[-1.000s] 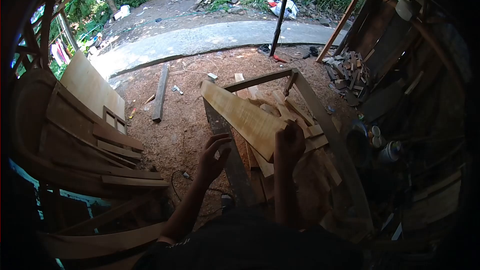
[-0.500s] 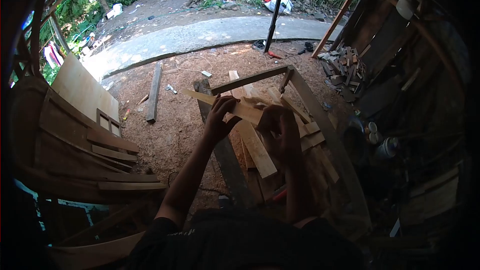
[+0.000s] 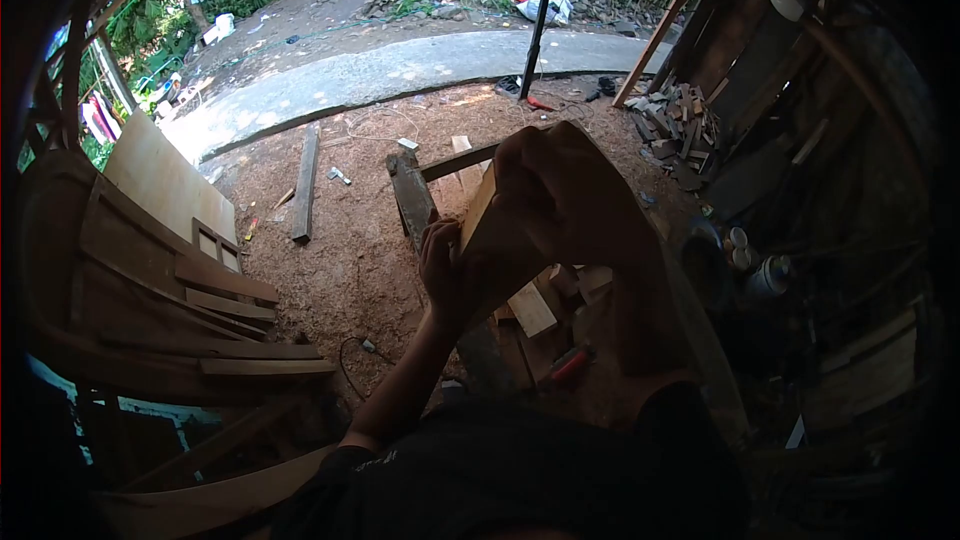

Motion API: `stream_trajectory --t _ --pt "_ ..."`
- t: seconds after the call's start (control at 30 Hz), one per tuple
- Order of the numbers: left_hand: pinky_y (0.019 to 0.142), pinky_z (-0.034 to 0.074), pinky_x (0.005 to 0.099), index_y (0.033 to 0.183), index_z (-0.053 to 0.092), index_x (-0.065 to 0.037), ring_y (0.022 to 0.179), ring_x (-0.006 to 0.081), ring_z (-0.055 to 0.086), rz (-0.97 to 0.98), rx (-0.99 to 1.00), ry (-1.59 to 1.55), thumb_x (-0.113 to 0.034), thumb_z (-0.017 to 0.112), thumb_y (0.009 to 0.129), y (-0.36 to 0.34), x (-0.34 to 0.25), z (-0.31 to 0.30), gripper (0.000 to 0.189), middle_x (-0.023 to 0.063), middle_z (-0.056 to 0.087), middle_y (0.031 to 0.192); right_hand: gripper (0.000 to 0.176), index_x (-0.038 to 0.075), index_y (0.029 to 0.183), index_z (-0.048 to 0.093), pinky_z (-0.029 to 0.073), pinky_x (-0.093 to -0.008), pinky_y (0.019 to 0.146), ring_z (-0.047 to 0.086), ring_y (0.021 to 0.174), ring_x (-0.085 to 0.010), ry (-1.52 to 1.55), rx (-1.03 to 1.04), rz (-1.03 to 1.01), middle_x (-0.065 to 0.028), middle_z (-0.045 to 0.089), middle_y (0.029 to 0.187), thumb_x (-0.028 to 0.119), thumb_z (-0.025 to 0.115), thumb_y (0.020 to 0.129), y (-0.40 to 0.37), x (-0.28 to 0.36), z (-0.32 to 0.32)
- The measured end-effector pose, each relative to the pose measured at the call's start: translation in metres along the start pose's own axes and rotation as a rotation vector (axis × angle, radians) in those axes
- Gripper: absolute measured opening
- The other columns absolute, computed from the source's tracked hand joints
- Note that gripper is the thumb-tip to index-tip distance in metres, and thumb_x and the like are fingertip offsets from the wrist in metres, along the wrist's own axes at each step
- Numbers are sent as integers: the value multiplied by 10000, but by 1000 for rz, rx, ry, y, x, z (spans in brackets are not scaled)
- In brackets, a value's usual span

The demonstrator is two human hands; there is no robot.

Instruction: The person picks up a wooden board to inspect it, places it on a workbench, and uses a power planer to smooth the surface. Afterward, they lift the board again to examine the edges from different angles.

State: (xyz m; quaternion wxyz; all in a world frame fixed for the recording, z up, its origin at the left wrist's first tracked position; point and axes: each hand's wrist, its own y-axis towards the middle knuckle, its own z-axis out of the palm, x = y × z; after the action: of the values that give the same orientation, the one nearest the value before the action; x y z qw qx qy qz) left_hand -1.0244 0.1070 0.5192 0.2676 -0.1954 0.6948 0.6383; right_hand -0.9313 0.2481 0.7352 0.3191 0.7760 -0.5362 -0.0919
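A wooden board (image 3: pixel 480 208), tilted up close to the camera, is held between my two hands. My left hand (image 3: pixel 445 265) grips its lower left side with the fingers wrapped round the edge. At the board's upper end, my right hand (image 3: pixel 560 185) is closed on it, raised higher and nearer the camera. Much of the board is dark or hidden behind the hands. Below it, a light plank (image 3: pixel 532 310) lies among wood pieces inside a wooden frame. A red tool (image 3: pixel 571 365) rests under my right forearm.
A dark timber (image 3: pixel 306 183) lies on the shavings-covered ground at left. Boards and panels (image 3: pixel 165 180) lean at far left. Wood scraps (image 3: pixel 690 130) are piled at the back right, beyond cans (image 3: pixel 770 275). A dark post (image 3: pixel 540 20) stands ahead.
The board has swung from lying nearly level to a steep tilt. My right hand has risen and come nearer the camera; my left hand has moved slightly right and down.
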Motion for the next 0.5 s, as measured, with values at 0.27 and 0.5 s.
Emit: stream_trajectory --t 0.27,0.5 --pt "929 459 330 1240 563 17 1054 159 562 -192 -65 -161 -219 523 1095 -8 -100 -77 280 80 592 1108 285 84 1153 669 504 -482 1019 629 1218 -376 -281 -610 -297 -203 648 1371 176 769 902 -51 87 -1" --pt "859 456 285 1209 552 7 984 98 520 -91 -183 -123 -197 504 1109 -14 -139 -109 232 34 536 1044 627 -16 1530 425 395 -471 1169 514 1381 -374 447 -611 272 -225 522 1481 255 673 1023 -207 71 236"
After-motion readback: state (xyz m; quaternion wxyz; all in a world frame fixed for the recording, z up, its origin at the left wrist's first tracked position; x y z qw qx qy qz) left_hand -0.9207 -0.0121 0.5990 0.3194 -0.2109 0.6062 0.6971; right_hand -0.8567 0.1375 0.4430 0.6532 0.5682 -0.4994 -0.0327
